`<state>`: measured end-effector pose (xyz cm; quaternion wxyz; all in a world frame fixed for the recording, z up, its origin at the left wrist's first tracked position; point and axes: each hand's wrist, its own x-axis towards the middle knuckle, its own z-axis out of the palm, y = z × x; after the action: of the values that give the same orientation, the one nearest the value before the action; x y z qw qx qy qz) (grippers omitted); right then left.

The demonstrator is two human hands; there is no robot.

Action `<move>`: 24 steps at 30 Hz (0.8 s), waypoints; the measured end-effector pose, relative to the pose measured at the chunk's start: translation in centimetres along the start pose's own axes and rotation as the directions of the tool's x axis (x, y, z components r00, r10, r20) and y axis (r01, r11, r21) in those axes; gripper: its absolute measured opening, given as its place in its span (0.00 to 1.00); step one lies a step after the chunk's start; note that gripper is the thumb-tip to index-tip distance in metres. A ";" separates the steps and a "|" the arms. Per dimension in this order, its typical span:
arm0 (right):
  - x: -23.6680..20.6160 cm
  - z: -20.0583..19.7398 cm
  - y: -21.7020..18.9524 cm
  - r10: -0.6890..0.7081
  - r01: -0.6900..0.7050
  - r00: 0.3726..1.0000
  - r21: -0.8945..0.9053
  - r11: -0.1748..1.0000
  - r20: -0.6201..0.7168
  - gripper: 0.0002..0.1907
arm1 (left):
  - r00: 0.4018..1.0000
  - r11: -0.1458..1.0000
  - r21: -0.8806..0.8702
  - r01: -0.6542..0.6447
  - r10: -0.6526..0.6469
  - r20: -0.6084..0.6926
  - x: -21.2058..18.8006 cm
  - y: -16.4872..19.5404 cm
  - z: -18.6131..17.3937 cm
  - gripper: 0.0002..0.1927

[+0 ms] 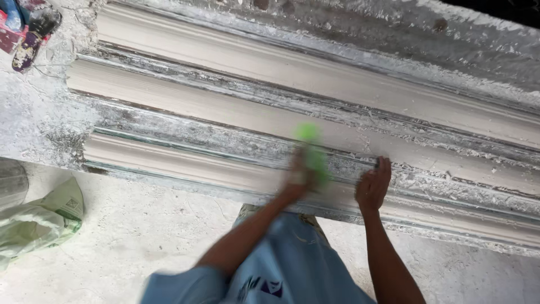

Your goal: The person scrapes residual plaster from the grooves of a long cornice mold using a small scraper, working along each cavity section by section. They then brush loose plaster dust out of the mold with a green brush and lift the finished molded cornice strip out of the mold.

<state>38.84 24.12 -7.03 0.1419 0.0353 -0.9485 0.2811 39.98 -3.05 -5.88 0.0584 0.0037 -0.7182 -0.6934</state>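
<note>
My left hand (297, 179) is wrapped shut around a bright green tool (311, 151), motion-blurred, so I can't tell what kind; shape reads as a short handle or pad sticking up and away from me past the knuckles. It's sitting over the nearest plaster moulding strip (185, 163), on the channel closest to my body. Right hand (373, 184) holds nothing: palm down, fingers together and flat, pressed on the same strip just right of the left hand, fingertips touching the grey crusted ridge (450, 183) above it. The hands are near each other but not touching. Key geometry: the strip's long axis runs left to right across my view, tilting down toward the right, and lies crosswise to both forearms. Green tool is directly on that axis, with the long bare stretch of strip extending to the left of the left hand; the right hand sits on the right-side run. Left hand is the one on the tool, right hand is only bracing. Two more pale moulding strips (253, 62) lie parallel further away, split by rough plaster-caked rails. Green sack (39, 219) on the floor far left, well apart. Paint-stained items (28, 34) top left corner, too small to identify.
</note>
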 end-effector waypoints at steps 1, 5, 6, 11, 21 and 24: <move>-0.1 -0.2 0.1 -0.011 0.011 1.000 0.020 1.000 -0.007 0.26 | 0.992 0.995 -0.090 -0.034 0.045 0.122 -0.1 -1.2 5.2 0.41; -0.2 -0.5 0.2 -0.054 0.060 0.996 0.073 0.996 -0.077 0.29 | 0.847 0.925 -0.305 0.226 -0.032 0.530 3.7 -2.3 8.2 0.41; -0.3 -0.4 0.2 -0.034 0.038 0.997 0.067 0.997 -0.066 0.29 | 0.896 0.962 -0.271 0.030 0.094 0.434 5.6 -3.0 4.6 0.42; 0.1 -0.2 -0.4 0.009 -0.008 0.998 0.022 1.000 -0.055 0.27 | 0.985 0.986 -0.165 0.025 -0.053 -0.167 14.2 0.1 -23.5 0.45; 1.0 -1.3 -1.6 0.023 -0.023 0.997 0.005 1.000 -0.080 0.24 | 0.951 0.980 -0.055 0.192 -0.172 0.259 11.8 1.7 13.6 0.43; 0.9 -3.6 0.4 0.181 -0.157 0.974 0.170 0.973 -0.134 0.28 | 0.777 0.897 -0.091 0.432 -0.319 0.543 13.6 2.5 14.3 0.45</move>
<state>38.80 26.39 -4.06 0.1846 -0.0557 -0.9094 0.3685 25.43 10.16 -2.75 -0.2757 -0.0440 -0.6141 -0.7382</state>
